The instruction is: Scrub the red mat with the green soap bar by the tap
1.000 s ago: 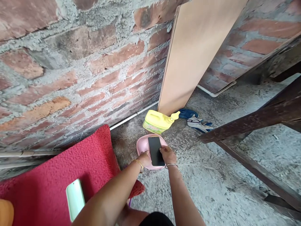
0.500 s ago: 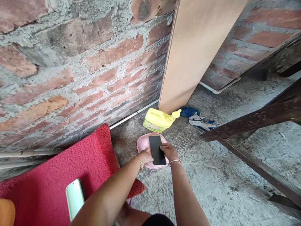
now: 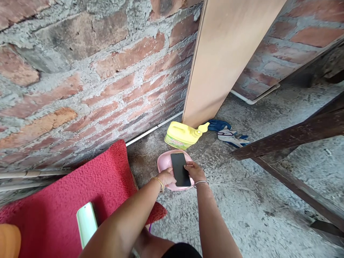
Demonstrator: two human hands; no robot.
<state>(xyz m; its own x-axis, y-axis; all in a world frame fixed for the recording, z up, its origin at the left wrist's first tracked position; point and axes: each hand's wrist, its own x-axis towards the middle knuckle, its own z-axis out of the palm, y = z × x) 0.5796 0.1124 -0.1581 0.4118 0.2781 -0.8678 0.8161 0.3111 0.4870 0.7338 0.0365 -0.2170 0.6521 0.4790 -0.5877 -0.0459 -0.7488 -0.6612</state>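
Note:
A black smartphone [image 3: 180, 170] is held screen up over a pink basin [image 3: 163, 159] on the floor. My left hand [image 3: 167, 176] grips the phone's lower left edge, its fingers partly under it. My right hand [image 3: 195, 172] is closed on the right edge, the thumb resting at the rim of the screen. Behind the basin lies a yellow bottle [image 3: 182, 135] with a pump spout, apart from both hands. A pale green phone case [image 3: 87, 222] rests on the red mat to the left.
A red shaggy mat [image 3: 107, 175] covers the left side, with an orange object [image 3: 9, 242] at its edge. Work gloves [image 3: 229, 135] lie by a leaning wooden board [image 3: 212, 64]. Dark wooden legs [image 3: 290, 141] stand right. A brick wall [image 3: 107, 71] runs behind.
The view has shifted slightly. Both hands keep hold of the phone over the basin, in nearly the same pose.

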